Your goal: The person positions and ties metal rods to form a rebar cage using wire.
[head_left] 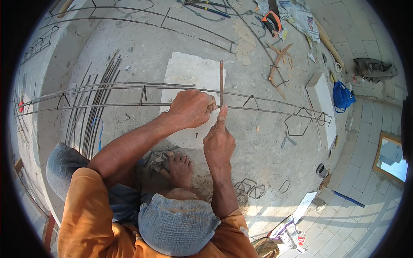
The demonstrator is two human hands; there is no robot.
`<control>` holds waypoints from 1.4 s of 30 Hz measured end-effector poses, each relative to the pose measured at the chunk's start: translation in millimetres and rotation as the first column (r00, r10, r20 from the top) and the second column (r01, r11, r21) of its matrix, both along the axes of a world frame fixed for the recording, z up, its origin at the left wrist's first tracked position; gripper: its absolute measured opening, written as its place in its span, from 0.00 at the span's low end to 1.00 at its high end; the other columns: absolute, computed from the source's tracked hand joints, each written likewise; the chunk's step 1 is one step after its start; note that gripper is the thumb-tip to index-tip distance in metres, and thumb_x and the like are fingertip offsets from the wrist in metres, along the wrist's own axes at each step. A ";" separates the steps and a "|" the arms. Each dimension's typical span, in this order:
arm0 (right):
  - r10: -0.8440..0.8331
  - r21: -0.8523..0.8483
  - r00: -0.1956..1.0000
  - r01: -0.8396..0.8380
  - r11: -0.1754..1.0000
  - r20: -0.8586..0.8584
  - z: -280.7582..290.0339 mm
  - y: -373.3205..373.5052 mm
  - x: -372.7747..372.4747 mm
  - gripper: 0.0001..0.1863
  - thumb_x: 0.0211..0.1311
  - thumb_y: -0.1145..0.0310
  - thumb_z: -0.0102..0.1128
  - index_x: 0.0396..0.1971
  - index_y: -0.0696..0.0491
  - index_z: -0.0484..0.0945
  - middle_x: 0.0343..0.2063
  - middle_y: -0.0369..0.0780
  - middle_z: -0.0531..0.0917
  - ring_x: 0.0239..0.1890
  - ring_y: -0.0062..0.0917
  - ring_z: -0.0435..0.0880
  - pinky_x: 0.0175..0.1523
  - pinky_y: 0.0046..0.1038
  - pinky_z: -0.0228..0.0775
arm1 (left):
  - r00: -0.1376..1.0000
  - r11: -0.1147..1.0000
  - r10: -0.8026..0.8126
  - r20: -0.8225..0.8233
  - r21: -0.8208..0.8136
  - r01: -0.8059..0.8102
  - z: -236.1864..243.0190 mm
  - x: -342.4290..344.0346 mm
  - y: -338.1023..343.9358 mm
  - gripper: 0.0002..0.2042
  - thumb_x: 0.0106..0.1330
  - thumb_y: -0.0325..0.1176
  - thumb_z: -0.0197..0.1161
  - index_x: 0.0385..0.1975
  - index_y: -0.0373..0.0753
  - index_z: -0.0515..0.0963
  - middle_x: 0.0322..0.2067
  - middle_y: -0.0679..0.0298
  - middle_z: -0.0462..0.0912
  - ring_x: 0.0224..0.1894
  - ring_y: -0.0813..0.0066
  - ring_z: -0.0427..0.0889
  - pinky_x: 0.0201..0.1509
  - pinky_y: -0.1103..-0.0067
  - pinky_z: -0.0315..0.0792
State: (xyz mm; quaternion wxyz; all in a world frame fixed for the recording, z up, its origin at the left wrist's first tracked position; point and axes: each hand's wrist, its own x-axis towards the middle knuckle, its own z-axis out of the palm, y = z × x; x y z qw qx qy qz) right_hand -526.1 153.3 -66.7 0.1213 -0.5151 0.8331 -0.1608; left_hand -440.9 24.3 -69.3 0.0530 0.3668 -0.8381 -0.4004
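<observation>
A long, narrow rebar cage (157, 104) with bent wire stirrups lies crosswise in front of me, over a pale flat slab (193, 71). My left hand (191, 108) is closed around its bars near the middle. A straight rusty metal rod (221, 79) stands out across the bars, pointing away from me. My right hand (219, 144) is closed at the rod's near end, its index finger stretched along it. The exact contact between both hands' fingertips and the bars is hidden. One loose bar end rests above my left hand.
Loose rebar rods (92, 112) lie at the left, near a raised concrete ledge (56, 94). Bent stirrups (249, 188) and pliers (288, 141) are on the floor to the right. Farther off are an orange-handled saw (272, 23), bolt cutters (206, 6) and a blue bag (343, 95).
</observation>
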 end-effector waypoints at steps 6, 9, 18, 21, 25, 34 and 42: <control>0.056 0.036 0.998 -0.056 0.998 0.014 -7.4 23.8 7.7 0.38 0.57 0.77 0.54 0.68 0.57 0.50 0.19 0.48 0.79 0.17 0.40 0.80 0.21 0.38 0.70 | 1.000 1.000 0.001 -0.018 -0.011 -0.002 -1.6 6.5 -6.7 0.07 0.60 0.34 0.60 0.28 0.39 0.83 0.23 0.54 0.82 0.26 0.53 0.80 0.31 0.65 0.71; 0.050 0.019 0.999 -0.050 0.999 0.002 0.4 -4.7 -2.7 0.36 0.57 0.79 0.54 0.67 0.59 0.53 0.17 0.48 0.79 0.16 0.40 0.79 0.20 0.37 0.68 | 1.000 0.999 -0.031 -0.004 0.014 0.031 3.9 -3.5 1.9 0.07 0.60 0.34 0.60 0.29 0.39 0.83 0.23 0.55 0.82 0.27 0.54 0.80 0.31 0.64 0.71; 0.077 0.102 0.995 -0.069 0.992 -0.069 7.5 -7.0 -8.1 0.40 0.54 0.77 0.55 0.68 0.58 0.50 0.20 0.49 0.80 0.18 0.38 0.81 0.21 0.38 0.72 | 0.998 0.998 -0.055 0.013 -0.001 0.055 5.3 -5.8 -12.1 0.06 0.59 0.30 0.59 0.30 0.39 0.84 0.23 0.55 0.82 0.26 0.54 0.80 0.31 0.65 0.71; 0.037 0.040 0.999 -0.035 0.999 -0.039 6.4 11.7 -0.7 0.37 0.56 0.78 0.55 0.67 0.60 0.53 0.15 0.48 0.78 0.16 0.40 0.79 0.20 0.38 0.68 | 1.000 1.000 -0.012 -0.015 -0.001 0.012 0.1 -3.9 -8.0 0.06 0.59 0.30 0.59 0.29 0.38 0.84 0.23 0.53 0.82 0.27 0.55 0.80 0.32 0.64 0.71; 0.059 0.011 0.998 -0.059 0.998 -0.006 -2.0 16.9 -0.9 0.37 0.56 0.78 0.56 0.67 0.59 0.54 0.17 0.49 0.79 0.16 0.39 0.80 0.21 0.37 0.69 | 0.990 0.997 0.009 -0.142 -0.081 -0.020 -9.4 -0.2 -1.5 0.04 0.51 0.26 0.59 0.20 0.37 0.81 0.18 0.53 0.80 0.23 0.55 0.80 0.28 0.63 0.70; 0.038 -0.011 0.999 -0.038 0.999 -0.034 6.6 10.2 -1.0 0.37 0.56 0.79 0.55 0.67 0.57 0.55 0.14 0.48 0.77 0.15 0.41 0.78 0.21 0.39 0.68 | 0.999 0.999 -0.030 -0.042 -0.029 0.029 0.3 -1.9 5.2 0.06 0.54 0.29 0.59 0.19 0.36 0.79 0.20 0.50 0.80 0.26 0.50 0.80 0.29 0.61 0.71; -0.066 -0.038 0.995 0.069 0.997 0.080 7.6 27.7 -4.8 0.38 0.56 0.80 0.56 0.68 0.57 0.52 0.23 0.49 0.81 0.19 0.39 0.82 0.21 0.34 0.71 | 1.000 1.000 0.019 -0.003 0.009 -0.019 2.2 1.2 -6.7 0.06 0.61 0.33 0.61 0.30 0.40 0.83 0.23 0.57 0.83 0.28 0.57 0.81 0.32 0.65 0.71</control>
